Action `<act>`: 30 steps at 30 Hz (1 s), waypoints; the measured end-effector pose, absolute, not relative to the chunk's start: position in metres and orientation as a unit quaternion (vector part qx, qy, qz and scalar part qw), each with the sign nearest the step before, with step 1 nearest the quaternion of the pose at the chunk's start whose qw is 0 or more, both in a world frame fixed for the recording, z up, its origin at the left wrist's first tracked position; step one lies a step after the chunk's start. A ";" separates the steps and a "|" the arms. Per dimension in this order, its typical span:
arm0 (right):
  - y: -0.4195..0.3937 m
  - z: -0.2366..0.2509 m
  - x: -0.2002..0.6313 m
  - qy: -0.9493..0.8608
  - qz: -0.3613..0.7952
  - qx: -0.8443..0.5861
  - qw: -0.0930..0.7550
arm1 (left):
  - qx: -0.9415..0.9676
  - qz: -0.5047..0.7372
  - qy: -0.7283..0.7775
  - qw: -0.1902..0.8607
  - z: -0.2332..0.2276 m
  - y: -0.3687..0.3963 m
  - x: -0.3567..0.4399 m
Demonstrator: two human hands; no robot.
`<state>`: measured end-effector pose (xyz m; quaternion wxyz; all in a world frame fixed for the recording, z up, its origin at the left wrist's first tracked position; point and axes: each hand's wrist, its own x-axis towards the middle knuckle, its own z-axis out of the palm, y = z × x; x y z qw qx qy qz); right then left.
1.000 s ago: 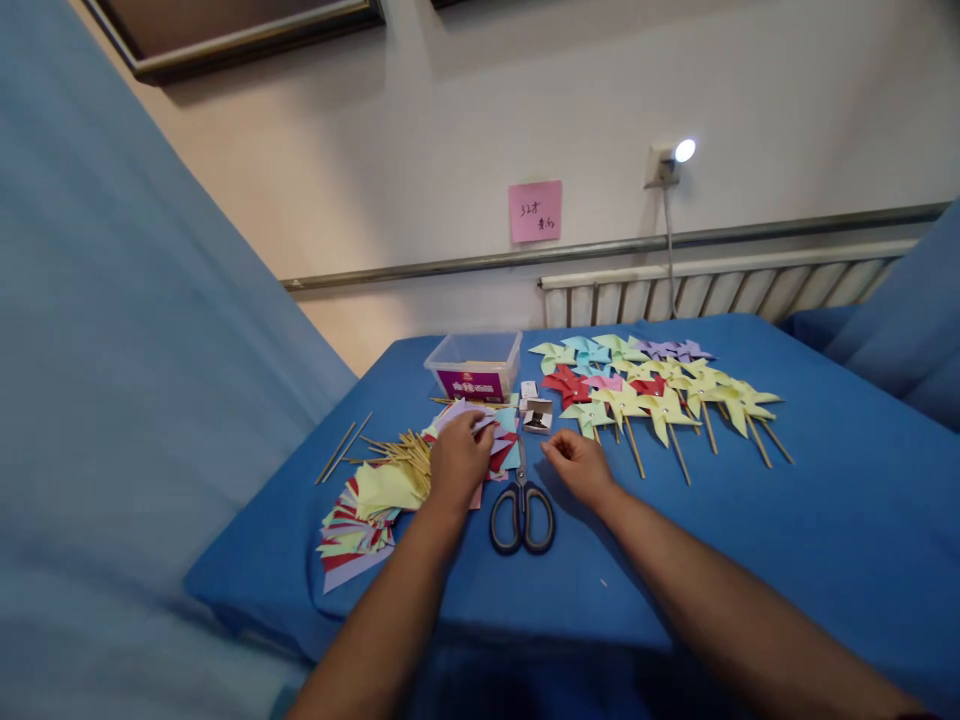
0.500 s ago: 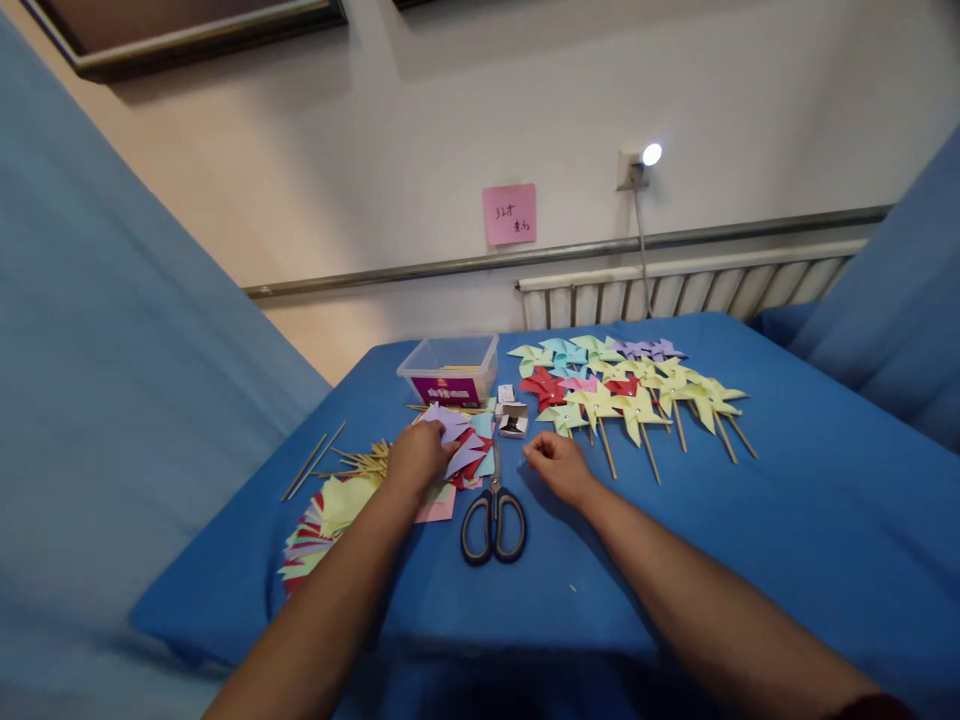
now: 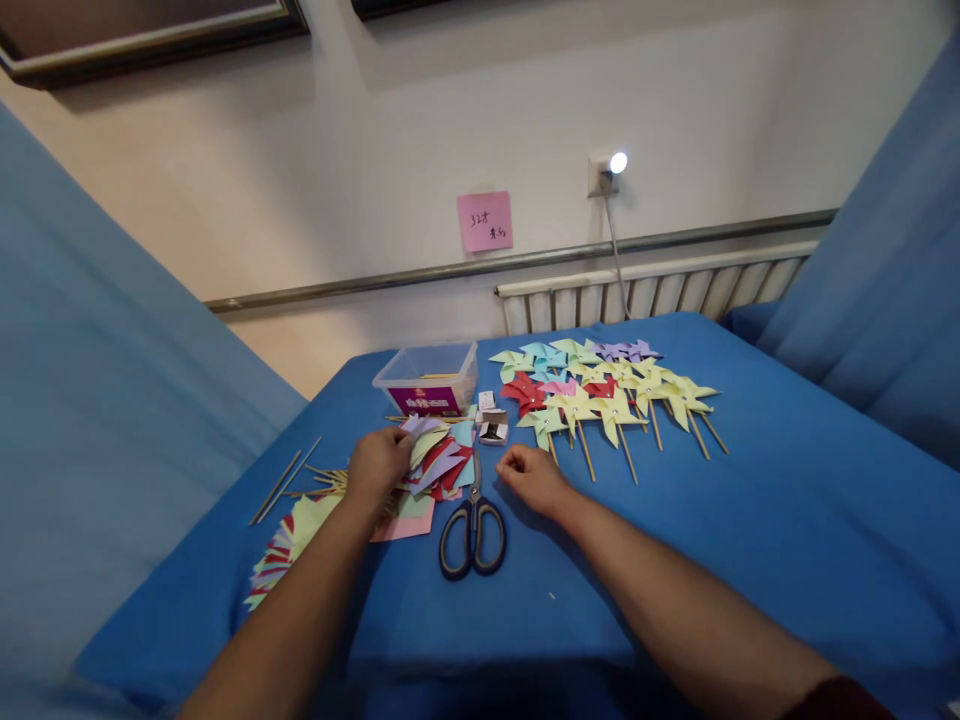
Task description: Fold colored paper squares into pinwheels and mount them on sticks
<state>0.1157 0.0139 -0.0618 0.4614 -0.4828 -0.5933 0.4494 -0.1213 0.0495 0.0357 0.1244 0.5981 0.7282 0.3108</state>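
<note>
My left hand rests on a loose pile of cut coloured paper pieces and grips a pale piece at its top. My right hand lies on the blue table with its fingers curled, holding nothing I can see. Black-handled scissors lie between the two hands, blades pointing away. Just beyond the right hand stands a small open box of pins. Finished paper pinwheels on sticks are laid out in rows to the right.
A clear plastic tub stands behind the paper pile. Wooden sticks and a fanned stack of paper squares lie at the left. Blue drapes rise on both sides. A radiator and a pink note are on the wall.
The view has shifted, so everything sits further left in the frame. My left hand has slid toward the left edge of the paper pile. My right hand has stayed put.
</note>
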 end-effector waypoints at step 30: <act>0.029 -0.030 0.152 -0.322 0.638 -0.319 0.623 | 0.700 0.513 0.405 0.288 0.013 0.034 -0.005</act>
